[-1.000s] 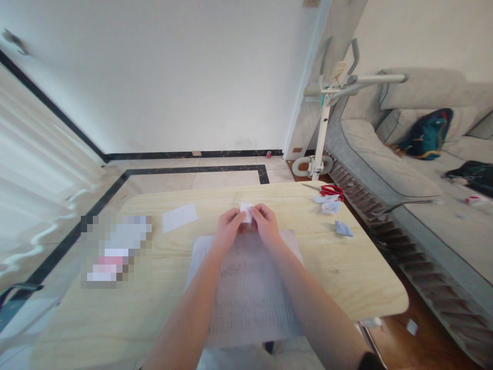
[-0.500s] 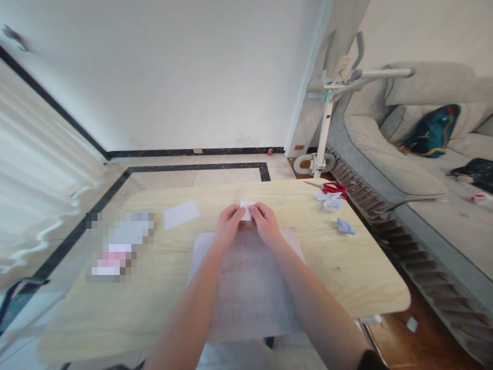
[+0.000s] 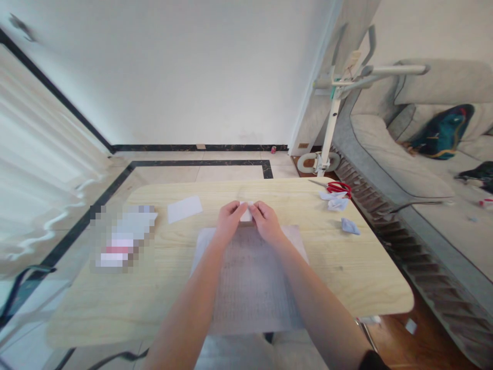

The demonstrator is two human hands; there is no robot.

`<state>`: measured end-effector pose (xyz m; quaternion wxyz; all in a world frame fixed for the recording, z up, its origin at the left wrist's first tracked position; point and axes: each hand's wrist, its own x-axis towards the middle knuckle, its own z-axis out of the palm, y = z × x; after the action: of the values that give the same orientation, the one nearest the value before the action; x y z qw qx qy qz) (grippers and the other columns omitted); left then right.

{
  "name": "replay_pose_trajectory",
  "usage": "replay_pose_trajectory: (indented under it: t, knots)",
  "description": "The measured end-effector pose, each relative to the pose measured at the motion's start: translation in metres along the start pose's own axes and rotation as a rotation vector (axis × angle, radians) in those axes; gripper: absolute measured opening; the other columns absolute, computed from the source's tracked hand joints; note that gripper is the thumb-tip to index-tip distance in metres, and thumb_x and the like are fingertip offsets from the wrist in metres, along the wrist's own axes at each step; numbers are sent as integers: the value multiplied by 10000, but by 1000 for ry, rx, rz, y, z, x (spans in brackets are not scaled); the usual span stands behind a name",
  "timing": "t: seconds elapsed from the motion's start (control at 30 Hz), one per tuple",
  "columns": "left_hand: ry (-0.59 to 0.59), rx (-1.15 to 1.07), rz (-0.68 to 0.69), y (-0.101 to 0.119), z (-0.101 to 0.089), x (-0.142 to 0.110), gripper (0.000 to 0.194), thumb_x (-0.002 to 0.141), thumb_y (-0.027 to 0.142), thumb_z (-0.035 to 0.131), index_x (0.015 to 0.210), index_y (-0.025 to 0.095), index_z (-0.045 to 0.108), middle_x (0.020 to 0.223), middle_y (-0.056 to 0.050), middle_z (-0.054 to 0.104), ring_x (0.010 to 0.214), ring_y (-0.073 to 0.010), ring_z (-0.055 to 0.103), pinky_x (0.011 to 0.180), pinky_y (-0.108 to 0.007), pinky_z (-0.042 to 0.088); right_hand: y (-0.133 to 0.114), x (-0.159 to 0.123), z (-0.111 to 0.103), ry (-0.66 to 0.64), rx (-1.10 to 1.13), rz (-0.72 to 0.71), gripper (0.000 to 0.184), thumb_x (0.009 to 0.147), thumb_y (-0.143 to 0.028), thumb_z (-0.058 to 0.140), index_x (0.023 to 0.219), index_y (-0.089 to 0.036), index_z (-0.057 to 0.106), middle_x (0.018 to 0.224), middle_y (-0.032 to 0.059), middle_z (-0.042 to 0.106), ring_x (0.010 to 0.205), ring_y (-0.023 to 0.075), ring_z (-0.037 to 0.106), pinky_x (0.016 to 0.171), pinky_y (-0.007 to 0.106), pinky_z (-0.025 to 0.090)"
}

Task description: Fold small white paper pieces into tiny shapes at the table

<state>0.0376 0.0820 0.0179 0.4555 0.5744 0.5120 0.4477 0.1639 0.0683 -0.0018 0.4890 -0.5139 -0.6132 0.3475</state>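
Observation:
A small folded white paper (image 3: 246, 212) sits between both my hands over the far edge of a translucent gridded mat (image 3: 250, 280). My left hand (image 3: 228, 222) pinches its left side with the fingers closed. My right hand (image 3: 265, 221) pinches its right side the same way. Both hands rest on the light wooden table (image 3: 346, 267), near its middle. Most of the paper is hidden by my fingers.
A loose white paper rectangle (image 3: 185, 208) lies to the left of my hands. Red scissors (image 3: 338, 187) and folded paper pieces (image 3: 336, 202) (image 3: 350, 226) lie at the table's right. A pixelated patch (image 3: 121, 237) covers the left. A grey sofa (image 3: 408, 164) and a white scooter (image 3: 331, 123) stand at right.
The view has drifted slightly, shifting the scene a little to the right. My hands stay on the small paper, with less of it showing above the fingers.

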Motion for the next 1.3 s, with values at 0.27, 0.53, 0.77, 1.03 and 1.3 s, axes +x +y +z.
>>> replay_pose_trajectory:
  t: [0.27, 0.53, 0.77, 1.03, 1.3]
  knots:
    - [6, 24, 7, -6, -2, 3, 311, 762, 383, 542, 555, 167, 456, 561, 41, 371, 574, -97, 362, 533, -218, 287, 0, 0, 0, 5, -26, 4, 345, 880, -390, 434, 593, -200, 458, 540, -30, 446, 545, 126, 434, 541, 248, 318]
    - [45, 48, 36, -4, -2, 3, 328, 763, 383, 555, 533, 163, 474, 537, 38, 368, 555, -95, 353, 516, -220, 270, 0, 1, 1, -3, -111, 9, 359, 891, -402, 404, 593, -206, 446, 543, -26, 447, 550, 133, 441, 544, 257, 314]
    - [60, 76, 17, -4, -2, 3, 345, 764, 396, 558, 521, 163, 482, 518, 38, 355, 536, -95, 352, 493, -220, 264, 2, 2, 1, -4, -127, 5, 322, 890, -389, 403, 630, -208, 460, 577, -17, 478, 574, 141, 459, 557, 260, 320]
    - [84, 49, -26, 0, -2, 2, 309, 752, 386, 564, 548, 159, 516, 526, 36, 383, 539, -95, 373, 480, -207, 287, -1, -1, 1, -5, -127, -4, 317, 887, -390, 420, 640, -202, 482, 571, -21, 486, 558, 134, 454, 540, 259, 305]
    - [82, 43, -28, 0, -2, 3, 324, 734, 398, 584, 528, 165, 492, 508, 38, 365, 515, -90, 357, 447, -200, 286, 3, 0, 2, -23, -147, 14, 295, 894, -369, 409, 662, -207, 493, 589, -8, 531, 575, 144, 485, 555, 262, 321]
